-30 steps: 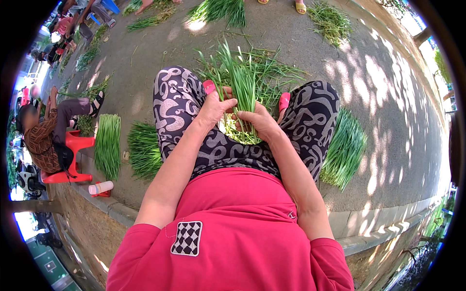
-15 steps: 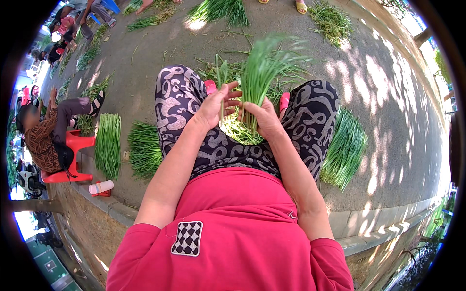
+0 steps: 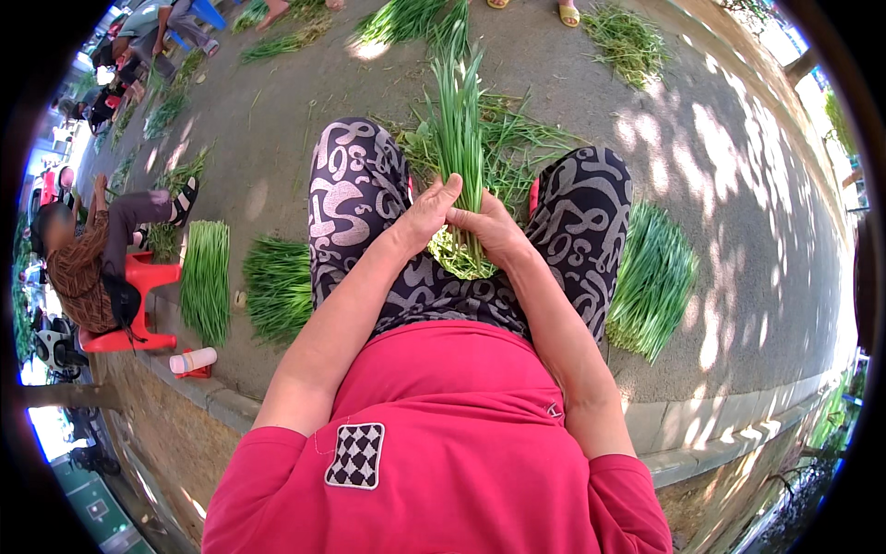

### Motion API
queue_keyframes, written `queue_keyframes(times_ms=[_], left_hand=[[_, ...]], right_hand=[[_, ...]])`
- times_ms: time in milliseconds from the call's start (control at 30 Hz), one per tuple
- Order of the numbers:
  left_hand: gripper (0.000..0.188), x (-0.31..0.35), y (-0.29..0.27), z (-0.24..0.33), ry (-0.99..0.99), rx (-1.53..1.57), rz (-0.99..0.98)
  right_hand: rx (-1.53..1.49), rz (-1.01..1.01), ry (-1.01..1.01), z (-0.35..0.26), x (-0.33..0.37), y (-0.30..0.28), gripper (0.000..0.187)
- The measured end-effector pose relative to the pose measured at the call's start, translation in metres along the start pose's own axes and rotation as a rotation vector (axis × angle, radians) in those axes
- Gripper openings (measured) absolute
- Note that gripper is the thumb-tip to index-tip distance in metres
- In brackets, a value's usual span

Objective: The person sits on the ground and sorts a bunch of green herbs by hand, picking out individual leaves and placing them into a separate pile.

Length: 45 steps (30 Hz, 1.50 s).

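**Two bare hands at an upright bundle of green stalks**

A tall bundle of long, slender green stalks (image 3: 459, 120) stood at the upper centre of the frame, between the wearer's knees in black trousers with a curling grey print (image 3: 581, 226). Its leaf tips pointed to the top; its paler lower ends showed beneath the hands.

The right hand (image 3: 491, 228) pinched the bundle low down, thumb laid across the front, fingers mostly hidden behind. The left hand (image 3: 430, 210) was cupped against the bundle's left side, thumb raised; whether its hidden fingers gripped or only steadied could not be told.

Below the hands lay pale yellow-green loose scraps (image 3: 452, 260); beyond them, a tangled heap of green stalks (image 3: 526, 138) spread over the grey pavement (image 3: 305, 92). Neat flat rows of green stalks lay at left (image 3: 205, 282) and at right (image 3: 653, 282).

The step in hand seemed to be gathering and evening the bundle. The next move appeared to call for a firm hold near the base, keeping the stalks aligned and free of stray pieces.
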<state>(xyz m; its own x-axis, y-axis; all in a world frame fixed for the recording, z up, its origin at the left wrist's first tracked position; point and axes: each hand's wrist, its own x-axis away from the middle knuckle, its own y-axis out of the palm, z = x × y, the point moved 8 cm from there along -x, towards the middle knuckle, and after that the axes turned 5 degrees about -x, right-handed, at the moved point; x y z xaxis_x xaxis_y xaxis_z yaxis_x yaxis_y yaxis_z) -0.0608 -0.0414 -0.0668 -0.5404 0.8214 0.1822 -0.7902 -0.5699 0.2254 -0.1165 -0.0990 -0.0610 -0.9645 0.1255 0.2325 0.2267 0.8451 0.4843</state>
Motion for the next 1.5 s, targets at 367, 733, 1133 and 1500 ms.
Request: queue_keyframes(times_ms=[367,733,1133,1500], left_hand=[[0.038,0.000,-0.018,0.028,-0.010,0.532,-0.022],[0.019,-0.003,-0.084,0.122,0.324,0.693,0.281],[0.043,0.015,-0.007,0.116,0.300,0.647,0.422],[0.033,0.032,-0.009,0.113,0.269,0.615,0.427]], right_hand=[[0.068,-0.207,0.220,0.002,0.011,0.021,0.030],[0.025,0.062,0.000,-0.008,-0.003,-0.022,0.024],[-0.258,0.343,-0.421,-0.078,-0.004,0.003,0.075],[0.696,0.514,-0.764,-0.129,0.055,-0.005,0.035]])
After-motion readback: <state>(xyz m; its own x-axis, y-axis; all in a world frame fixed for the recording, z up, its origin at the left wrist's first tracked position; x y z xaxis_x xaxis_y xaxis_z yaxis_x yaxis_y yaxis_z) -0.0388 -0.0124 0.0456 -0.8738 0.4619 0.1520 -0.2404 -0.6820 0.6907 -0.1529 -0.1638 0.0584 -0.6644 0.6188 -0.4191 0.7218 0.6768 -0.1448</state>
